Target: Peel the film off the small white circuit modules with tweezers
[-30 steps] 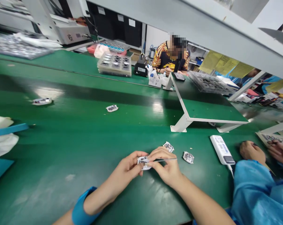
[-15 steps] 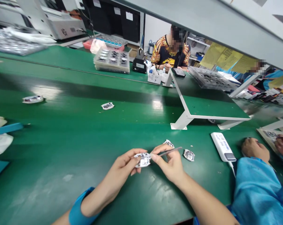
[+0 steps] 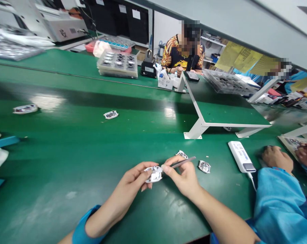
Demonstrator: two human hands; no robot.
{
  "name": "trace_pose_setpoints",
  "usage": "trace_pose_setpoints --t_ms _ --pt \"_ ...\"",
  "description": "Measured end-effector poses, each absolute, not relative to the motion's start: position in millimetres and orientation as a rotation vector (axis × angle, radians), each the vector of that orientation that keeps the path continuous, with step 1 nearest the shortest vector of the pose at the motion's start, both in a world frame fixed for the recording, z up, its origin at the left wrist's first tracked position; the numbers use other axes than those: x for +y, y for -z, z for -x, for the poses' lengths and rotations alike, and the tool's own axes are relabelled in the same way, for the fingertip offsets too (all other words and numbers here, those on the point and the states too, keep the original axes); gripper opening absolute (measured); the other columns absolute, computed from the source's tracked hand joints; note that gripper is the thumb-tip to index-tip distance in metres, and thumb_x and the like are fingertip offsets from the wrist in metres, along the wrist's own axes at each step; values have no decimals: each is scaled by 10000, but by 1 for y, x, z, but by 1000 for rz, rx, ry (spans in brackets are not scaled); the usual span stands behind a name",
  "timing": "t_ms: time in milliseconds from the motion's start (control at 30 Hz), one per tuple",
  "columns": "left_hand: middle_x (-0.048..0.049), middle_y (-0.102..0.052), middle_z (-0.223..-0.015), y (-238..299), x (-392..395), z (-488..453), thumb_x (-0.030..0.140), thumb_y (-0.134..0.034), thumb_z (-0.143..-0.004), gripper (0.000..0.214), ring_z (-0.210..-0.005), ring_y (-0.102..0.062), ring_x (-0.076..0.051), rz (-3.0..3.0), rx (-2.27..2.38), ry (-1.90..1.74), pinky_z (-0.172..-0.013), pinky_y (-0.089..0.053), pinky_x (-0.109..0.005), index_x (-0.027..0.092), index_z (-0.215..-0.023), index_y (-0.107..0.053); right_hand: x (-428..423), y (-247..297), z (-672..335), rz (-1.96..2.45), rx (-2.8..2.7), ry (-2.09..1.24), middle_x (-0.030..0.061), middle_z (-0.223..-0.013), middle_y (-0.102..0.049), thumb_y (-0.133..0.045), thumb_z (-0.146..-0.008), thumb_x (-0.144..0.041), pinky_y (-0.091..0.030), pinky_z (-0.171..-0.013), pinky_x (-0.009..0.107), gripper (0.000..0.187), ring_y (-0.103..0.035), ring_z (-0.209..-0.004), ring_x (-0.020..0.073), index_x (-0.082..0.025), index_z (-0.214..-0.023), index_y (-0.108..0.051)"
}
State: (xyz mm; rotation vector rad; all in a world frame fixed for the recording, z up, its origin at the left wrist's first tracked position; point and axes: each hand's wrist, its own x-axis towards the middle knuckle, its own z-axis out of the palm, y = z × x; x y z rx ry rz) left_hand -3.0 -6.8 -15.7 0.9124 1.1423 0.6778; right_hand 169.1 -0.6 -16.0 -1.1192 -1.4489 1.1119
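My left hand (image 3: 138, 178) is closed around a small white watch-like casing (image 3: 155, 175) with its inner parts facing up. Pinched between the thumb and fingers of my right hand (image 3: 181, 174) is a thin metal tool, apparently tweezers (image 3: 180, 163), its rear end pointing up and to the right. The tool's tip is at the casing's right edge, mostly hidden by my fingertips. Just behind my right hand lies a second white casing (image 3: 181, 155), partly covered by the fingers. Another casing (image 3: 204, 166) rests on the green table to the right of that hand.
Two more casings, one in the middle (image 3: 111, 115) and one at far left (image 3: 25, 108), lie on the green table. A white-framed stand (image 3: 201, 123) rises behind. A white corded device (image 3: 242, 156) sits beside a co-worker's hand (image 3: 277, 159). Stacked trays (image 3: 117, 66) stand at the back.
The view has shifted slightly, so background things sit a little further left and higher. Both hands keep their hold, with the casing and tool nearly in the same place.
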Motion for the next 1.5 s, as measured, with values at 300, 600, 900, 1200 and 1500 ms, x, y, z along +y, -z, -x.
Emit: trace_pose_setpoints --t_ms 300,600,900,1200,1500 --pt "6 -533 -807 9 -7 3 451 -580 -746 455 -602 -440 -15 -794 1113 -707 -529 -356 -120 135 -1070 -527 2 16 -173 981 -1397 -1102 36 -837 -661 -667 -801 -202 -482 -758 293 56 -625 -799 153 -178 -830 -625" --pt "-10 -556 -897 9 -8 3 451 -611 -745 429 -674 -469 -19 -731 1066 -685 -583 -391 -122 159 -1054 -552 0 20 -169 1024 -1381 -1035 30 -804 -685 -701 -779 -199 -505 -735 275 51 -650 -769 146 -180 -797 -657" --pt "14 -538 -770 6 -7 3 443 -634 -732 460 -628 -448 -18 -893 1134 -670 -557 -348 -114 166 -1080 -516 0 17 -168 1152 -1285 -1066 41 -768 -665 -693 -776 -304 -487 -689 282 149 -621 -733 157 -164 -786 -645" --pt "-15 -577 -827 12 -8 2 411 -635 -696 441 -663 -500 -42 -1064 1190 -750 -614 -415 -141 142 -1030 -531 -1 18 -168 1144 -1335 -1134 36 -770 -665 -699 -766 -295 -473 -695 278 139 -612 -729 153 -169 -783 -644" --pt "-51 -622 -923 11 -9 0 415 -667 -681 476 -805 -560 -82 -1042 1158 -731 -703 -451 -148 137 -1041 -529 1 19 -166 1113 -1247 -1187 25 -741 -668 -721 -735 -284 -486 -666 263 140 -624 -704 149 -170 -753 -643"
